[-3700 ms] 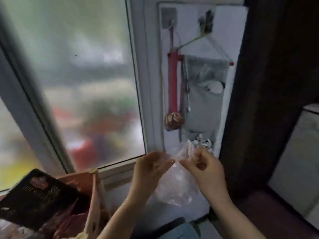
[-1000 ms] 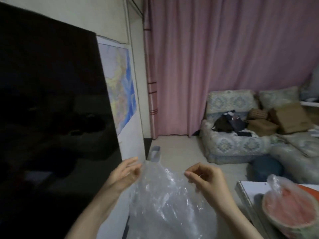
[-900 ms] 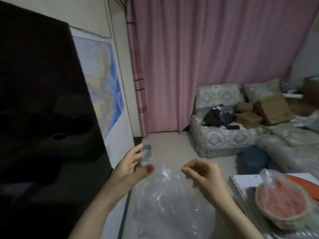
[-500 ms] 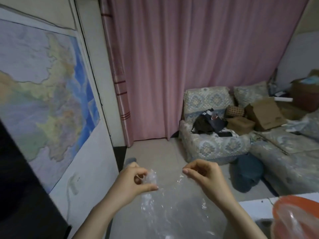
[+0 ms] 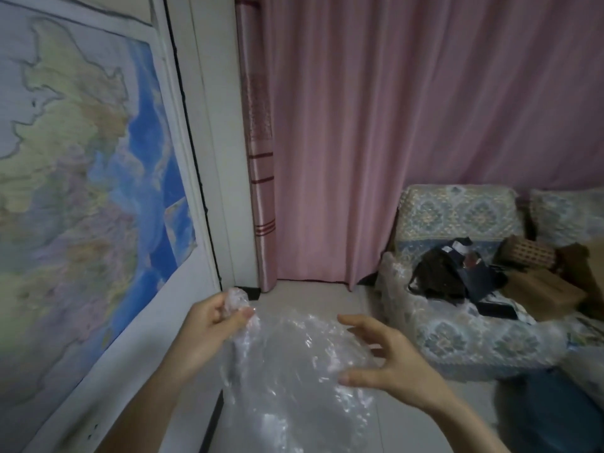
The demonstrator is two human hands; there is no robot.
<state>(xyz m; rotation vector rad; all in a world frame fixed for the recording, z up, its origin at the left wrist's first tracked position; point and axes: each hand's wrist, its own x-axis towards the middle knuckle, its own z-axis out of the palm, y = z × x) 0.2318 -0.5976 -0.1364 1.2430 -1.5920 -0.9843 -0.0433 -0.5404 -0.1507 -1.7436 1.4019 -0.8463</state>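
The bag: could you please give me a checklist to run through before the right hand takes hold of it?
1. Left hand grips the bag by its bunched top: ok.
2. Right hand open, fingers spread: ok.
3. Right hand gripping the bag: not ok, no grip yet.
4. Bag's mouth found and open: cannot tell.
5. Bag hangs clear of the sofa: ok.
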